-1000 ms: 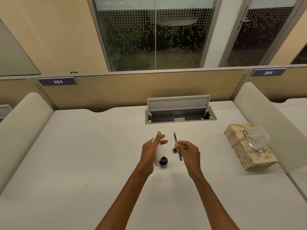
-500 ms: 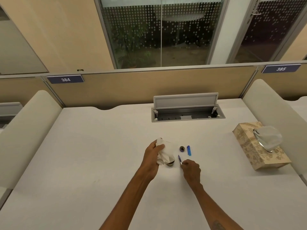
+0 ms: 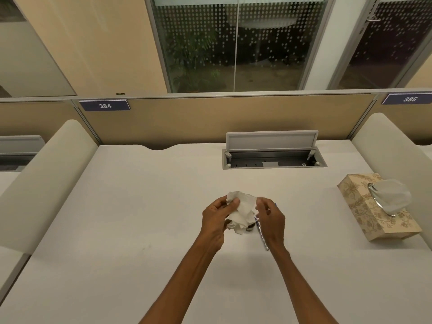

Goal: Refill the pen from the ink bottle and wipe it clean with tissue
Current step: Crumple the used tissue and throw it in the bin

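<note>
A crumpled white tissue (image 3: 243, 210) hangs over the middle of the white desk (image 3: 140, 206), held in my left hand (image 3: 215, 218). My right hand (image 3: 273, 218) pinches the tissue's right edge with its fingertips. The slim blue-and-silver pen (image 3: 262, 236) lies on the desk beside and partly under my right hand. Only a dark sliver of the ink bottle (image 3: 250, 228) shows below the tissue. A bit of blue, the pen cap (image 3: 275, 204), peeks out behind my right hand. The bottle's lid is hidden.
A patterned tissue box (image 3: 374, 213) with a sheet sticking up stands at the right. An open cable tray (image 3: 273, 160) with a raised flap sits at the back. Padded dividers (image 3: 46, 178) flank both sides of the desk.
My right hand laid the pen on the desk and came up to the tissue. My left hand lifted the tissue off the ink bottle. The camera shifted left.
</note>
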The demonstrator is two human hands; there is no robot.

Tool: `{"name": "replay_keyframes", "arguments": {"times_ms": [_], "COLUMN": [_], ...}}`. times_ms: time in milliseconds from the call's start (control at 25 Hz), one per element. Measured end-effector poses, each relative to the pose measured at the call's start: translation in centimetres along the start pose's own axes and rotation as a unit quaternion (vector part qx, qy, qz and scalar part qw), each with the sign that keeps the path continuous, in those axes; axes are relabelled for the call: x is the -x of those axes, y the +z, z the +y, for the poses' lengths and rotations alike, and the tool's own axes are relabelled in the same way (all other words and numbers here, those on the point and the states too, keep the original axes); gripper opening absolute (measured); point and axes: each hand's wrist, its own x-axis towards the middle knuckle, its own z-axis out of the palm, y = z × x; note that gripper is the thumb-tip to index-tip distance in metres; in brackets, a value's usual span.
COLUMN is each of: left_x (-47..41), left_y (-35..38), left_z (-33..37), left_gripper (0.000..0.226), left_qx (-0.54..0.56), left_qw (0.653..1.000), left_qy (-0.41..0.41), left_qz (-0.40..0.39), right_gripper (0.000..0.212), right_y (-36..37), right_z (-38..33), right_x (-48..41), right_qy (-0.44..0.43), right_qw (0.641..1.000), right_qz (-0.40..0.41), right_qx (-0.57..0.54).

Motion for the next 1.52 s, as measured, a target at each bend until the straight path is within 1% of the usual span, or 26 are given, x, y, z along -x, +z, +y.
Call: {"name": "replay_keyframes", "arguments": {"times_ms": [40,80,120,160,200,240,280,320,400,480,560,640,720,800,960,1120,1240,1360,1520], "left_x": [0.1,0.2,0.3,0.3,0.6,0.7,0.9,0.9,1.4,1.6,2.4,3.1,3.9,4.6,6.5,9.8,12.4,15.0,18.4], "left_y": [-0.2,-0.6,-0.9,-1.3,-1.6,-2.0,-2.4,-2.9,-3.6,-4.2,-4.5,-4.7,-5.4,-6.5,-9.1,-11.0,-12.8,-15.1,-18.4], "left_z": [0.3,0.6,1.0,1.3,1.8,2.1,2.3,2.4,2.4,2.0,2.2,2.4,2.5,2.4,1.8,1.1,0.1,-0.9,-1.5], "left_gripper": [0.02,0.017,0.015,0.014,0.015,0.017,0.019,0.022,0.028,0.031,0.029,0.027,0.027,0.024,0.023,0.016,0.02,0.026,0.052], "left_qx": [0.009,0.017,0.021,0.016,0.0,-0.026,-0.052,-0.077,-0.126,-0.165,-0.187,-0.199,-0.172,-0.133,-0.074,-0.008,0.014,0.018,0.02], "left_qw": [1.0,1.0,0.999,0.999,0.999,0.997,0.995,0.992,0.983,0.973,0.964,0.958,0.962,0.968,0.968,0.965,0.957,0.942,0.934], "left_qy": [0.004,0.009,0.013,0.021,0.035,0.055,0.076,0.094,0.134,0.164,0.187,0.203,0.21,0.212,0.203,0.193,0.2,0.221,0.219], "left_qz": [0.01,0.019,0.028,0.036,0.041,0.043,0.039,0.031,0.008,-0.01,-0.023,-0.028,-0.011,0.029,0.131,0.175,0.21,0.253,0.281], "right_gripper": [0.025,0.029,0.035,0.041,0.046,0.049,0.048,0.044,0.03,0.019,0.014,0.014,0.013,0.016,0.015,0.012,0.017,0.014,0.018], "right_y": [0.0,-0.1,-0.1,-0.1,0.1,0.4,0.8,1.3,2.2,3.0,3.6,4.1,4.9,5.8,7.6,8.5,9.1,10.3,11.8], "right_z": [-2.0,-3.6,-4.9,-5.8,-6.5,-6.9,-7.5,-7.8,-8.4,-8.6,-8.7,-9.1,-9.6,-9.8,-9.6,-9.6,-9.6,-9.5,-10.0], "right_x": [0.6,1.2,1.9,2.6,3.2,3.6,4.1,4.4,4.8,4.9,4.8,5.0,5.7,6.6,8.6,11.1,13.0,15.6,19.4], "right_qy": [-0.012,-0.021,-0.024,-0.028,-0.038,-0.05,-0.06,-0.067,-0.06,-0.051,-0.046,-0.045,-0.058,-0.066,-0.055,-0.047,-0.018,-0.038,-0.077], "right_qw": [0.995,0.98,0.964,0.953,0.948,0.951,0.958,0.967,0.983,0.989,0.992,0.992,0.99,0.984,0.964,0.937,0.908,0.889,0.863], "right_qz": [-0.071,-0.149,-0.215,-0.261,-0.286,-0.286,-0.266,-0.23,-0.145,-0.093,-0.065,-0.053,-0.073,-0.106,-0.206,-0.304,-0.38,-0.428,-0.481], "right_qx": [-0.071,-0.127,-0.155,-0.154,-0.134,-0.107,-0.09,-0.082,-0.095,-0.106,-0.102,-0.101,-0.108,-0.127,-0.161,-0.165,-0.177,-0.158,-0.138]}}
